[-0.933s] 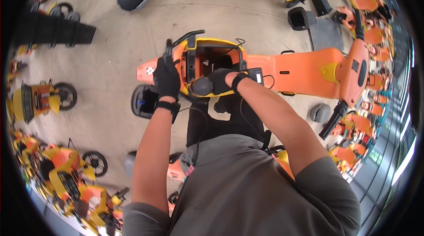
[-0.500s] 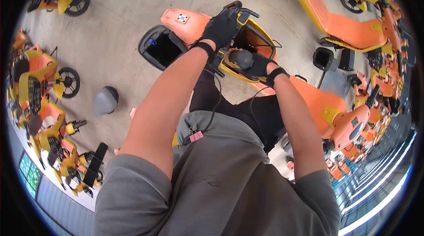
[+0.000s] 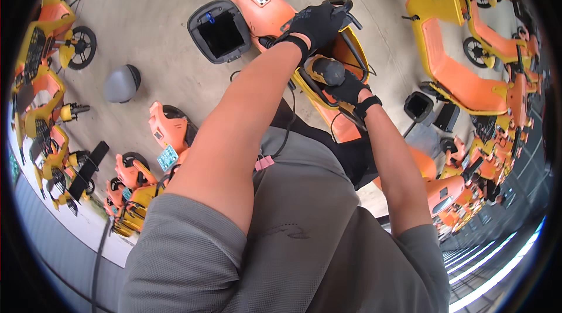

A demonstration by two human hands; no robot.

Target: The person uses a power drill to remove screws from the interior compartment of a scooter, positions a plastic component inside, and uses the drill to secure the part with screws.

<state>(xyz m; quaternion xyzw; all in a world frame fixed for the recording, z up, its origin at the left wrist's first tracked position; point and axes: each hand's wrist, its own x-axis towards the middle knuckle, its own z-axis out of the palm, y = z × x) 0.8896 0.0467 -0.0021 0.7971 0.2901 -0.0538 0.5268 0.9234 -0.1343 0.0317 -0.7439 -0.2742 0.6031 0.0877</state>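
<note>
Turning your view has swung the orange scooter (image 3: pixel 266 13) to a steeper slant, while both hands stay at its open compartment (image 3: pixel 353 45), so the work spot seems unchanged. Your gloved right hand (image 3: pixel 350 88) grasps what looks like a round-ended power tool (image 3: pixel 328 71) at the compartment's near edge. Your gloved left hand (image 3: pixel 318 26) lies against the black rail (image 3: pixel 348 4); whether its partly hidden fingers close around it, I cannot tell.
</note>
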